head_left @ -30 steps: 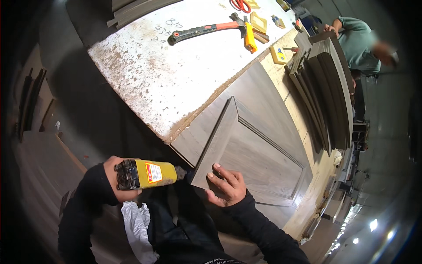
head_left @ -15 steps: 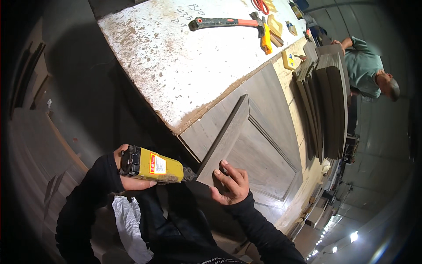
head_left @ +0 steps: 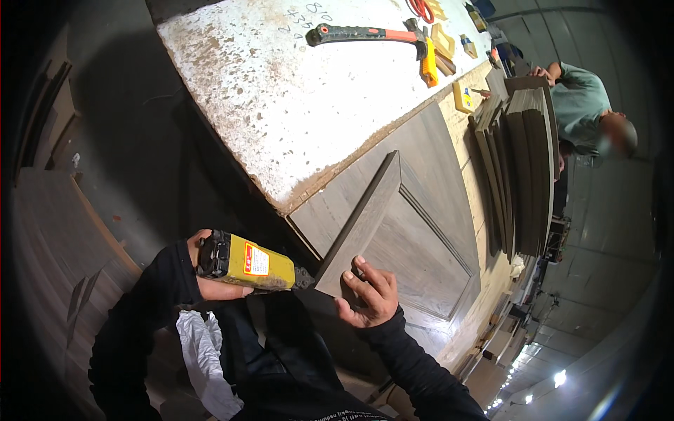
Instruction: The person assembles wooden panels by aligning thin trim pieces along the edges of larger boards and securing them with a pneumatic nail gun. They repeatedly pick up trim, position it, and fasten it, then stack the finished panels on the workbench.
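Observation:
In my left hand [head_left: 221, 289] is a yellow air nail gun [head_left: 277, 271] with a black end cap and a red-and-white label. Its dark nose rests at the near corner of a grey wood-grain panel door [head_left: 414, 242]. My right hand [head_left: 372, 295] grips the door's near end, fingertips on top of the frame and thumb at the edge; the underside of that grip is hidden. The door has a recessed centre with a moulded border and lies on a larger grey board [head_left: 421, 140].
A paint-spattered white bench top [head_left: 246, 105] carries a hammer [head_left: 365, 34] and a yellow-handled tool [head_left: 429, 67]. Right of it stand several grey panels [head_left: 526, 168] on edge, a person [head_left: 583, 105] beyond them. More boards [head_left: 56, 231] are stacked at left. White crumpled cloth [head_left: 203, 358] hangs near my left arm.
The view has shifted slightly. The nail gun and both hands keep nearly the same places at the door's corner. The person beyond the panels has moved a little.

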`<state>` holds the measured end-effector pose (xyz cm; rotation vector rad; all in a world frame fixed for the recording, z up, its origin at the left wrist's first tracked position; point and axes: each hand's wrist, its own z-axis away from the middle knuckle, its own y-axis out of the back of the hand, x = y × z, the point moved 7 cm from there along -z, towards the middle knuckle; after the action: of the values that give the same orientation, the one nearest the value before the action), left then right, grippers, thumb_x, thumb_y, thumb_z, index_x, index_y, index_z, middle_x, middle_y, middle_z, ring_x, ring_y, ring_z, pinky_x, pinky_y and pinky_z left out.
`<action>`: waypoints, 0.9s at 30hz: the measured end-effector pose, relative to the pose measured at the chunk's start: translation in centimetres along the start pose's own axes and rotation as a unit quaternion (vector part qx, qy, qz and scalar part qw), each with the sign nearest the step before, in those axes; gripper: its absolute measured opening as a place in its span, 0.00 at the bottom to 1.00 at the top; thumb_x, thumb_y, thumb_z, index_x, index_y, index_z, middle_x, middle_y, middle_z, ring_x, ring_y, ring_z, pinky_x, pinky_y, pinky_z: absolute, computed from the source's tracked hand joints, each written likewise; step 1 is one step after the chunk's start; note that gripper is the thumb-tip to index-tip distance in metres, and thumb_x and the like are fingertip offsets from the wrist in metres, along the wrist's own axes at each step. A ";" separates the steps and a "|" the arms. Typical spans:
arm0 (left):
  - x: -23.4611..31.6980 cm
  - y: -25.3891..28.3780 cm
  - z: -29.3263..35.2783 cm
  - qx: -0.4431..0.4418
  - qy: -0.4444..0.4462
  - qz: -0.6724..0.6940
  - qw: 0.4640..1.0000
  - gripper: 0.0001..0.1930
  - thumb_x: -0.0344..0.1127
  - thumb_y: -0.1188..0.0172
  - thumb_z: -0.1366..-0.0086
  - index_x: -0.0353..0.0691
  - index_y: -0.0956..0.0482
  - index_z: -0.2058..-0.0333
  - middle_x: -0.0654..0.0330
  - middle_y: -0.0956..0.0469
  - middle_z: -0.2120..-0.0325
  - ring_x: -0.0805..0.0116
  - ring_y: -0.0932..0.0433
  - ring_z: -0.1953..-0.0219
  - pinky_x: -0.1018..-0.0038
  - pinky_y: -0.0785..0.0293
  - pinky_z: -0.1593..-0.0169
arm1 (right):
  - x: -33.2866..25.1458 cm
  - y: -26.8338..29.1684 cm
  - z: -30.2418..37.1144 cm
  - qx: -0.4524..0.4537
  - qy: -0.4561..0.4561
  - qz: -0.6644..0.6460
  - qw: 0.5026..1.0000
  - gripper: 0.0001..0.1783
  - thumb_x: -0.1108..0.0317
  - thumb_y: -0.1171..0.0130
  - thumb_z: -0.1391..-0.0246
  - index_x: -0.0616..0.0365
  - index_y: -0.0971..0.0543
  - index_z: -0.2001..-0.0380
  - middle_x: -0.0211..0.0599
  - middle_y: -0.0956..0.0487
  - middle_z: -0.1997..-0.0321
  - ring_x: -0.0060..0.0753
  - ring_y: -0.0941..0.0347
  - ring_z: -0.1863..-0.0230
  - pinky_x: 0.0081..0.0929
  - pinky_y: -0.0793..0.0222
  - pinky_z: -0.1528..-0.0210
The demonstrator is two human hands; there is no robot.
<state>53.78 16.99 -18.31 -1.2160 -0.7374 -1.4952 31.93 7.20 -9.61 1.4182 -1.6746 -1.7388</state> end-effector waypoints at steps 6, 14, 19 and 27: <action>-0.3 -0.8 0.1 -0.015 0.009 0.141 0.990 0.22 0.55 0.50 0.43 0.68 0.35 0.49 0.76 0.28 0.55 0.79 0.28 0.58 0.64 0.37 0.49 | 0.1 0.0 0.0 0.004 -0.004 -0.004 1.000 0.22 0.63 0.35 0.67 0.56 0.21 0.63 0.42 0.27 0.51 0.36 0.32 0.66 0.26 0.33 0.64; 2.6 0.6 -0.3 0.057 0.023 0.054 0.997 0.19 0.35 0.33 0.54 0.39 0.24 0.61 0.59 0.21 0.66 0.70 0.23 0.64 0.74 0.28 0.56 | 0.1 0.0 0.0 0.005 -0.007 -0.011 1.000 0.21 0.63 0.35 0.68 0.56 0.21 0.64 0.42 0.28 0.51 0.36 0.32 0.65 0.25 0.34 0.63; 3.5 0.9 -0.6 0.047 0.001 0.048 0.998 0.19 0.37 0.34 0.53 0.39 0.23 0.61 0.58 0.21 0.67 0.67 0.22 0.64 0.78 0.29 0.55 | 0.1 0.1 -0.1 0.005 -0.008 -0.013 1.000 0.22 0.64 0.35 0.68 0.56 0.21 0.64 0.42 0.27 0.51 0.35 0.32 0.65 0.25 0.34 0.63; 3.6 0.9 -0.7 0.038 -0.016 -0.008 0.999 0.20 0.36 0.33 0.54 0.37 0.24 0.61 0.56 0.21 0.66 0.68 0.22 0.63 0.76 0.28 0.56 | 0.0 0.2 -0.3 0.000 -0.009 -0.014 1.000 0.22 0.64 0.35 0.67 0.56 0.21 0.63 0.41 0.28 0.51 0.34 0.32 0.65 0.23 0.34 0.63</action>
<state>54.58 14.89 -15.31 -1.1801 -0.8206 -1.4512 32.08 7.01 -9.34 1.4376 -1.6713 -1.7722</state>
